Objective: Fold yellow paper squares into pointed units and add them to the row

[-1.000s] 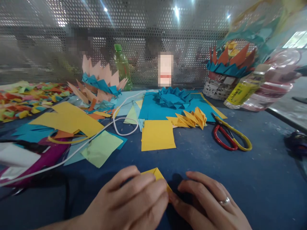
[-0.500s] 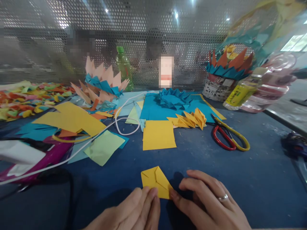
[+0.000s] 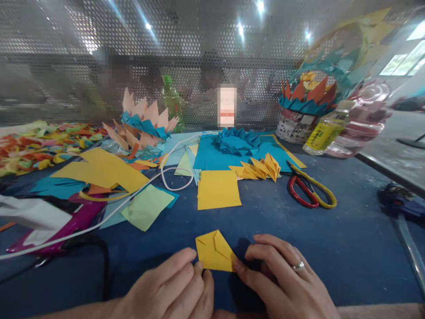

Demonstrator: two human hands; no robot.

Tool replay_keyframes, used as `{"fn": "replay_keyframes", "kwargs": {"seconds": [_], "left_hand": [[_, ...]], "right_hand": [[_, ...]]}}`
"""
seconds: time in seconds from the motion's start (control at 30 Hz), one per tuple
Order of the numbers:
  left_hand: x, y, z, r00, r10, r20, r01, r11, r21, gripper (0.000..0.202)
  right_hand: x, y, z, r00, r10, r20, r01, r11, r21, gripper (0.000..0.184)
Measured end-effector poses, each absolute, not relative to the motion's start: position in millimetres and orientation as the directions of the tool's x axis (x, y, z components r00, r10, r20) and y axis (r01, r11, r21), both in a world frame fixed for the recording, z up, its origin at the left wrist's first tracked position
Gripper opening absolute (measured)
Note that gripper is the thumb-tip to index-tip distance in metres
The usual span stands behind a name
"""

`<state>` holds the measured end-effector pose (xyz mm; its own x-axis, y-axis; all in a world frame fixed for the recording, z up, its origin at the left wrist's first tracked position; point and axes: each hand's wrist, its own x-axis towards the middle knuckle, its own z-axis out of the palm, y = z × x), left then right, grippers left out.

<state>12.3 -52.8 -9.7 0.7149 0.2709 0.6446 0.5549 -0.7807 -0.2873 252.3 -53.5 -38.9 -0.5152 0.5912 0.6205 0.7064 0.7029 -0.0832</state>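
Observation:
A small folded piece of yellow paper [image 3: 214, 252] lies at the front of the blue tabletop, creases showing across its upper face. At its lower left edge my left hand [image 3: 175, 283] is closed, fingers curled and fingertips at the paper. My right hand [image 3: 282, 270], wearing a ring, pinches the right corner near the thumb; its other fingers are bent above the table. Beyond the hands lies a stack of yellow paper squares [image 3: 219, 189]. Behind that sits a row of folded yellow paper pieces [image 3: 260, 168].
Red-and-yellow-handled scissors [image 3: 312, 190] lie to the right. A purple glue gun [image 3: 66, 226] and a white cord [image 3: 109, 219] are on the left. Paper flowers [image 3: 146, 122], a blue paper ring [image 3: 237, 141] and bottles [image 3: 323, 133] stand behind, before a perforated metal screen [image 3: 192, 44].
My left hand has drawn back to the left from the paper's lower edge, its fingers more curled. My right hand stays at the right corner. The view has shifted slightly.

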Motion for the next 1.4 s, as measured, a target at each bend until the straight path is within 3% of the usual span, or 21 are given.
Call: {"fn": "replay_keyframes", "kwargs": {"seconds": [0.1,0.17,0.27,0.6,0.77,0.93,1.2,1.33,1.4], "left_hand": [[13,-38,0,0.608,0.473,0.638,0.553,-0.828,0.088,0.027],[13,-24,4,0.580,0.593,0.558,0.559,-0.788,0.257,0.018],[13,-5,4,0.579,0.755,0.309,0.563,-0.644,0.518,0.015],[23,4,13,0.690,0.714,0.115,0.567,-0.633,0.528,0.016],[29,1,26,0.678,0.734,0.038,0.602,-0.584,0.545,0.005],[32,-3,36,0.627,0.779,-0.004,0.611,-0.488,0.623,0.010],[37,-7,21,0.362,0.930,0.069,0.509,-0.259,0.821,0.021],[40,-12,16,0.294,0.951,0.093,0.456,-0.225,0.861,0.020],[41,-14,15,0.277,0.957,0.086,0.435,-0.204,0.877,0.021]], "right_hand": [[251,-53,-40,-0.504,0.599,0.622,0.699,0.706,-0.113,0.024],[251,-54,-39,-0.500,0.600,0.624,0.697,0.707,-0.121,0.026],[250,-55,-36,-0.507,0.601,0.618,0.691,0.712,-0.124,0.029],[241,-61,-23,-0.448,0.612,0.652,0.675,0.710,-0.203,0.040],[239,-63,-25,-0.449,0.669,0.592,0.748,0.644,-0.160,0.048],[239,-67,-24,-0.431,0.667,0.607,0.782,0.612,-0.118,0.051],[229,-72,-21,-0.384,0.657,0.649,0.736,0.642,-0.214,0.038],[216,-71,-24,-0.350,0.718,0.602,0.779,0.580,-0.238,0.068],[207,-71,-25,-0.289,0.739,0.608,0.807,0.530,-0.261,0.073]]}}
